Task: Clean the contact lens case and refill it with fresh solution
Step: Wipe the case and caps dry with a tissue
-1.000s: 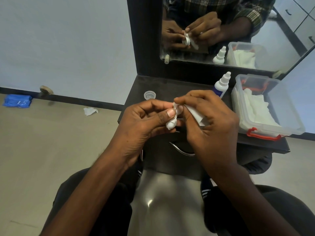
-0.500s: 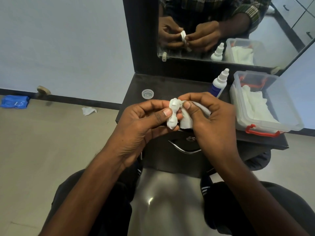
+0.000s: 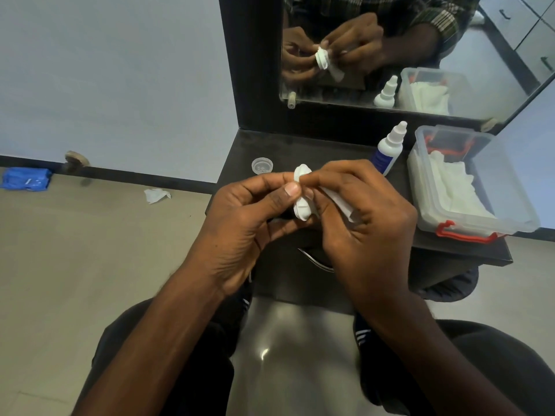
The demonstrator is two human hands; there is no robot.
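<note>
On the floor at far left lies a blue packet [image 3: 26, 178] against the skirting, and right of it a crumpled white scrap [image 3: 156, 195]. Further right stands a dark vanity table [image 3: 300, 148] with a mirror [image 3: 450, 40] behind it. A small clear cap [image 3: 262, 165] sits on the table's left part, near its far edge.

In front of the table, held in the air above the person's lap, the left hand [image 3: 243, 232] grips the white contact lens case [image 3: 302, 193], thumb pressed on its near face and fingers curled behind it. The case stands on edge, one round end up and the other down. The right hand [image 3: 363, 226] touches the case from the right, its fingers pinching a white tissue [image 3: 339, 202] against it; the rest of the tissue trails back under the curled fingers.

Beyond the right hand a white solution bottle [image 3: 389, 148] with a blue label stands upright, uncapped. At the table's right end sits a clear plastic box [image 3: 510, 187] with red latches, open, with white tissues inside
</note>
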